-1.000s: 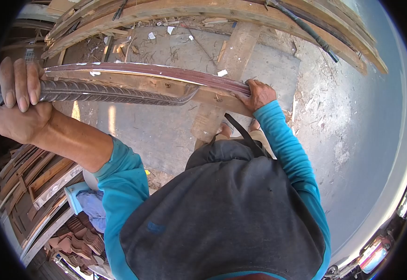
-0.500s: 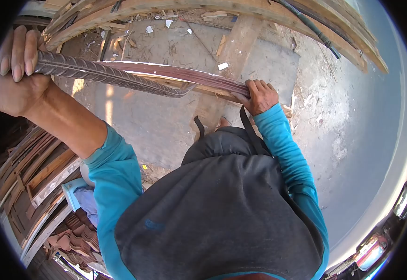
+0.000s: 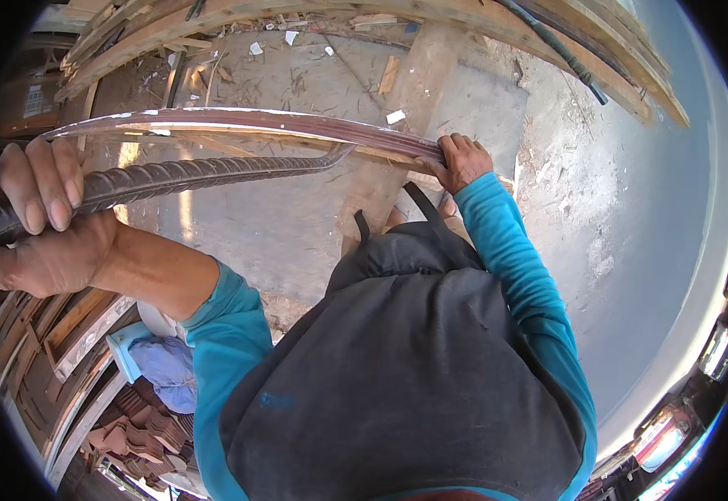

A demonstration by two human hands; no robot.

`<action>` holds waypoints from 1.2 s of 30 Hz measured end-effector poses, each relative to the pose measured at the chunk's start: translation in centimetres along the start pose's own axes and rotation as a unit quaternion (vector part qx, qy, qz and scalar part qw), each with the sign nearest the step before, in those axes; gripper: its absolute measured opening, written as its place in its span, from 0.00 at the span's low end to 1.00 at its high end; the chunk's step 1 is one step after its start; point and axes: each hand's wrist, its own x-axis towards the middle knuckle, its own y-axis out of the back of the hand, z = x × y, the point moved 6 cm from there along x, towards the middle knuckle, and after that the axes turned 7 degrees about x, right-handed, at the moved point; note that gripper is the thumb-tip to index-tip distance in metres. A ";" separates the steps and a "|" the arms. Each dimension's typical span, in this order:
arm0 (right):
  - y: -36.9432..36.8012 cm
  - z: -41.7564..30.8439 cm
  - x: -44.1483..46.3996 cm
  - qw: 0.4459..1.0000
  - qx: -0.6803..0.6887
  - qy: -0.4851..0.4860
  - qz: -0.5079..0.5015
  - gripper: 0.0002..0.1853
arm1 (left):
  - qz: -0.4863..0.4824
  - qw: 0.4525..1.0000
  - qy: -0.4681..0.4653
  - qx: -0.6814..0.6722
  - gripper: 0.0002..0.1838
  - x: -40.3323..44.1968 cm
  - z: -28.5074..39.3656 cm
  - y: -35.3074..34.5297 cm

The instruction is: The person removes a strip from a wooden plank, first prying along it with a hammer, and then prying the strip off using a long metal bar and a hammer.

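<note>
My left hand (image 3: 46, 196) is wrapped around a ribbed steel pry bar (image 3: 213, 173), which looks bent from rebar. The bar reaches rightward, and its hooked tip meets the lower edge of a long reddish-brown wooden board (image 3: 297, 125). White patches run along the board's upper edge, and paler wood shows beneath it. At the board's right end my right hand (image 3: 462, 161) is closed over the wood, thumb on the near side. Whether the tip is wedged into the wood or only rests against it, I cannot tell.
Long timbers (image 3: 314, 18) lie across the far side, with a dark green pole (image 3: 560, 48) on them. Stacked planks (image 3: 71, 334), a blue cloth (image 3: 166, 367) and brown roof tiles (image 3: 134, 434) are at the left. White scraps (image 3: 395, 117) litter the concrete floor (image 3: 272, 242).
My left hand has come down toward me with the bar's handle end, so the bar now slopes the other way. Its tip stays at the board, and my right hand keeps its grip.
</note>
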 end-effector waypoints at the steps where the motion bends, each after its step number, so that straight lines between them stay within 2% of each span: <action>1: -0.2 0.1 0.0 1.000 0.003 -0.017 -0.024 0.25 | 0.000 1.000 0.007 -0.001 0.19 0.7 1.1 0.6; 3: 0.1 -0.6 0.1 0.999 -0.008 -0.019 -0.040 0.26 | -0.012 1.000 0.017 -0.001 0.11 1.1 2.2 1.2; 6: -0.4 -0.7 0.3 0.998 -0.023 -0.024 -0.055 0.27 | 0.017 1.000 0.000 0.026 0.12 1.4 2.1 0.8; 7: -0.5 -0.6 0.5 0.998 -0.031 -0.023 -0.052 0.27 | -0.010 1.000 -0.001 0.003 0.14 2.0 1.6 -0.1; 10: -0.4 -0.7 1.3 0.997 -0.046 -0.009 -0.059 0.27 | 0.012 0.999 -0.006 0.036 0.14 6.0 -0.2 0.4; 13: -0.1 -0.7 1.5 0.999 -0.037 -0.009 -0.019 0.26 | 0.017 0.996 0.000 0.089 0.14 7.5 -2.0 1.2; 18: -0.5 0.8 2.8 0.999 -0.027 -0.031 -0.033 0.26 | -0.024 0.994 -0.012 0.108 0.15 10.2 -3.0 0.0; 21: -0.1 0.7 3.2 0.994 -0.010 -0.047 -0.101 0.26 | -0.069 0.992 -0.031 0.105 0.16 11.0 -1.8 -1.2; 24: -0.4 1.0 3.0 0.993 0.019 -0.057 -0.099 0.26 | -0.107 0.988 -0.052 0.094 0.17 10.8 -0.7 -2.5; 25: -0.4 1.1 2.9 0.993 0.006 -0.059 -0.105 0.27 | -0.072 0.993 -0.054 0.076 0.17 10.2 -0.4 -2.5; 26: -0.3 1.2 3.0 0.987 0.012 -0.085 -0.136 0.29 | -0.079 0.990 -0.065 0.096 0.17 10.5 -0.5 -2.2; 28: 1.2 1.8 3.4 0.965 0.160 -0.158 -0.132 0.29 | -0.091 0.983 -0.087 0.133 0.18 11.0 -0.3 -1.4; 29: 3.5 2.2 4.6 0.989 0.117 -0.087 -0.030 0.28 | -0.132 0.974 -0.116 0.144 0.17 11.6 -0.5 -1.2; 30: 5.8 2.9 5.5 0.995 0.076 -0.014 0.068 0.27 | -0.109 0.976 -0.112 0.150 0.17 11.5 -0.7 -1.1; 32: 11.0 6.7 8.3 0.970 0.006 -0.016 0.241 0.26 | -0.035 0.982 -0.087 0.164 0.17 11.0 -1.9 -1.1; 33: 13.2 9.0 9.7 0.956 -0.059 -0.041 0.284 0.26 | -0.012 0.981 -0.080 0.174 0.17 10.8 -2.5 -1.2; 34: 14.6 11.7 11.0 0.951 -0.104 -0.112 0.270 0.26 | 0.004 0.980 -0.074 0.184 0.17 10.7 -2.9 -1.2; 36: 15.1 17.9 12.8 0.942 -0.165 -0.183 0.226 0.26 | 0.031 0.977 -0.065 0.202 0.17 10.7 -3.7 -1.0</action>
